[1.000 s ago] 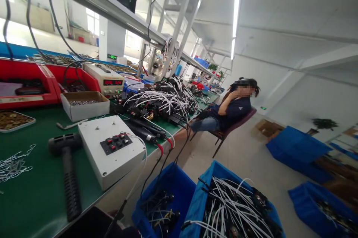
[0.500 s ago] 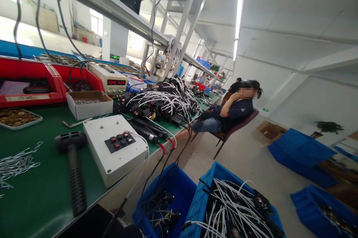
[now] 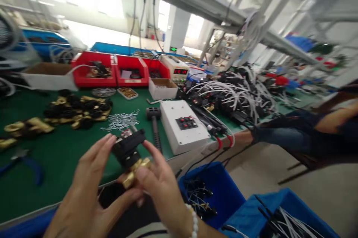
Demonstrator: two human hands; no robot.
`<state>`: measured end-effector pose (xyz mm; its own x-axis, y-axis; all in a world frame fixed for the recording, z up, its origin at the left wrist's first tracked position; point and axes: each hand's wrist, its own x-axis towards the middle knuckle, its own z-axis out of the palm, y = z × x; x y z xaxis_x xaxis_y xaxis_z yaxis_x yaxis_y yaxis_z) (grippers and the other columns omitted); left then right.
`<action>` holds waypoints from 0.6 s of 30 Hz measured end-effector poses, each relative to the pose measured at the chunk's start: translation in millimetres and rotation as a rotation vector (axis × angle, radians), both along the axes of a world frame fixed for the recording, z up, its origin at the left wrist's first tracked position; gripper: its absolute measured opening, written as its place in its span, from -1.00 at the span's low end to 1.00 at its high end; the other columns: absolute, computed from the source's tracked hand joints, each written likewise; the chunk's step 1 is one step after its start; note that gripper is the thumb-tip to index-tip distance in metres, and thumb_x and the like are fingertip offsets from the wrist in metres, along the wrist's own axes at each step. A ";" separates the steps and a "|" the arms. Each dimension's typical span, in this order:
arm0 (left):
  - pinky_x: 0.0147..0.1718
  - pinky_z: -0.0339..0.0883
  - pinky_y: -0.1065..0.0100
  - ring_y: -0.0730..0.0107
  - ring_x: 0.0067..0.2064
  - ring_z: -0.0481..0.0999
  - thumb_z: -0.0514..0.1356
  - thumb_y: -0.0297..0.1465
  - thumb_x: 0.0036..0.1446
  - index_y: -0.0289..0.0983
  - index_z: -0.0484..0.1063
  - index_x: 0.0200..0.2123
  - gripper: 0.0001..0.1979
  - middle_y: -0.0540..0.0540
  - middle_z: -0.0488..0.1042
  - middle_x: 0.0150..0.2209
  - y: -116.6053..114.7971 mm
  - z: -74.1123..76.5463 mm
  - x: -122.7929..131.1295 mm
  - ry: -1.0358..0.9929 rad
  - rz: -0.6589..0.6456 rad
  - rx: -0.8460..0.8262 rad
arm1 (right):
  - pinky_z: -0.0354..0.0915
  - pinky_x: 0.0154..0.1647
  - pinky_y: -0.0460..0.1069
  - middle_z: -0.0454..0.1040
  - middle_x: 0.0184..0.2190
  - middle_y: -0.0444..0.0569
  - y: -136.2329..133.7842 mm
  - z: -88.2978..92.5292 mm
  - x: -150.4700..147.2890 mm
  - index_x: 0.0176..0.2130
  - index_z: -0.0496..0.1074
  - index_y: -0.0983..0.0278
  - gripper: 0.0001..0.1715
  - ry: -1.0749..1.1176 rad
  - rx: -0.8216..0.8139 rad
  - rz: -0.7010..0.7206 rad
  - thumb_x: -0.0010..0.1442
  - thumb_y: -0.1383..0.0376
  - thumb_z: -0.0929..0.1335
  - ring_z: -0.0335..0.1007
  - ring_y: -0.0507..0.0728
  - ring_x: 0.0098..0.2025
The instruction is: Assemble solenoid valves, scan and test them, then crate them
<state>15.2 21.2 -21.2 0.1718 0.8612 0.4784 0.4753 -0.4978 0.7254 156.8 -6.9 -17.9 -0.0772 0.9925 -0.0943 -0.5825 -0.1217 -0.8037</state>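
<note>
Both my hands hold one small part over the front edge of the green bench: a black block on a brass fitting (image 3: 131, 154). My left hand (image 3: 86, 193) cups it from the left, with fingertips on the black block. My right hand (image 3: 158, 184) pinches the brass end from the right; a bead bracelet sits on that wrist. A heap of similar black and brass parts (image 3: 75, 107) lies on the green mat (image 3: 56, 148) beyond. A bunch of thin white wire pieces (image 3: 121, 120) lies just past the held part.
A white switch box (image 3: 183, 126) and a black mallet (image 3: 154, 124) lie to the right. Red bins (image 3: 112, 70), a cardboard box (image 3: 162, 88), a power supply (image 3: 176, 68) and tangled white cables (image 3: 232, 92) fill the back. Blue crates (image 3: 212, 189) stand on the floor. Another person's arm and leg (image 3: 307, 130) show at right.
The view has swung left and down. My hands, not seen before, are now in view holding the black and brass part. The seated person has slid to the right edge.
</note>
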 end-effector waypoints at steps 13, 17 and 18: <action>0.05 0.46 0.14 0.12 0.11 0.38 0.39 -0.27 0.07 -0.06 0.10 0.31 -0.20 -0.17 0.26 0.11 -25.3 5.5 18.0 -0.086 0.001 0.105 | 0.37 0.03 0.08 0.49 -0.07 0.06 26.9 14.3 14.9 0.03 0.52 0.21 -0.37 -0.378 0.426 -0.336 0.33 -0.17 0.23 0.42 0.18 0.00; -0.06 0.53 0.22 0.20 0.02 0.44 0.34 -0.32 0.07 -0.15 0.14 0.27 -0.27 -0.15 0.29 0.03 -27.9 -0.5 25.0 -0.075 0.067 0.161 | 0.39 -0.05 0.07 0.50 -0.29 0.00 32.8 15.0 -2.7 -0.21 0.51 0.24 -0.43 -0.232 0.328 -0.363 0.37 -0.11 0.18 0.46 0.17 -0.16; -0.07 0.54 0.24 0.22 0.01 0.44 0.32 -0.32 0.07 -0.17 0.15 0.27 -0.29 -0.15 0.30 0.02 -27.0 -3.1 25.5 -0.071 0.085 0.164 | 0.39 -0.06 0.07 0.49 -0.32 -0.01 34.6 12.0 -6.6 -0.25 0.50 0.24 -0.43 -0.220 0.302 -0.367 0.38 -0.08 0.16 0.46 0.16 -0.19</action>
